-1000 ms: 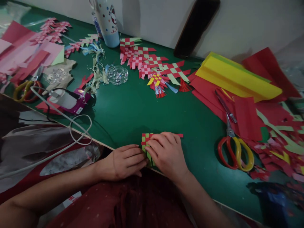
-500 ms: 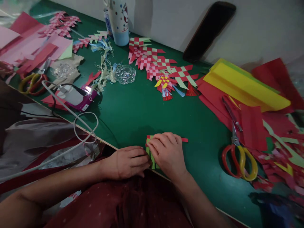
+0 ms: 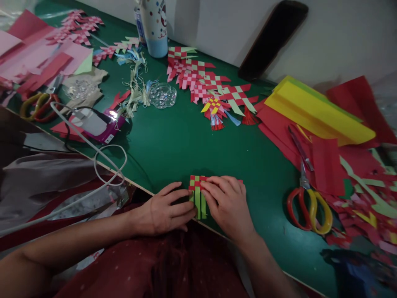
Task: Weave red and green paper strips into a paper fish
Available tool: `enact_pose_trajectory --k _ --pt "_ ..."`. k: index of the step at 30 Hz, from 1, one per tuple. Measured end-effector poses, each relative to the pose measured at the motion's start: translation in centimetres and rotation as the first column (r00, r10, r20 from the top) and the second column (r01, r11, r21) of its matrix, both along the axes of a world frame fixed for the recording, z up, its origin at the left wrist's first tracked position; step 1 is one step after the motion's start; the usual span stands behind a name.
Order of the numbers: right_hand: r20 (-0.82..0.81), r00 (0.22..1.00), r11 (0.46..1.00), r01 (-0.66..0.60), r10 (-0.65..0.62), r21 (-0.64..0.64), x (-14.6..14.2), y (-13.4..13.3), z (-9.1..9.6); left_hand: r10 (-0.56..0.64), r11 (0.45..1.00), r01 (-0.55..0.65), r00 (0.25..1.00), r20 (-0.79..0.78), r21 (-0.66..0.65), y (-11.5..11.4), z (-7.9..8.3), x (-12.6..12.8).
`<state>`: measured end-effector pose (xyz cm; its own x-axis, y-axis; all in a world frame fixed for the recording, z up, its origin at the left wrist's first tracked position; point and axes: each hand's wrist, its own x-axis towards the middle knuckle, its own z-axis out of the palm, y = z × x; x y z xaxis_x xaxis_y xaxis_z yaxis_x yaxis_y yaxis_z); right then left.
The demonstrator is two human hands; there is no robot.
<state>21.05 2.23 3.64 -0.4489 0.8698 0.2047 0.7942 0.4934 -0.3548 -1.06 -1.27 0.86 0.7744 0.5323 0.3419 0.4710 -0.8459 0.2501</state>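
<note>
A small weave of red and light green paper strips [image 3: 197, 200] lies at the table's near edge. Its top rows form a checkered pattern, and loose green strips hang down toward me. My left hand [image 3: 170, 209] rests at its left side, fingers stretched and apart, fingertips against the paper edge. Over the right part of the weave, my right hand [image 3: 228, 203] is curled, with thumb and fingertips pinching the strips. A red strip end shows just beyond its knuckles. The hand hides the rest of the weave's right side.
Scissors [image 3: 305, 203] with red and yellow handles lie right, beside paper scraps [image 3: 366, 203] and folded yellow paper [image 3: 319, 111]. Finished woven paper fish [image 3: 214, 82], a clear dish of beads [image 3: 163, 96] and a bottle [image 3: 155, 31] stand behind. A white cable [image 3: 102, 153] loops at left.
My right hand has shifted slightly right, uncovering more of the checkered rows. The fingers of my left hand have spread and its index finger has lifted. The view has shifted slightly.
</note>
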Motion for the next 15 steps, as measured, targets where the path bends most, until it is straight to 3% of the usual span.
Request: enact_pose_trajectory --k 15 --pt "0.009 1.000 0.999 0.013 -0.013 0.049 -0.14 -0.01 0.30 0.003 0.999 -0.005 0.999 -0.050 -0.032 -0.16 -0.28 0.02"
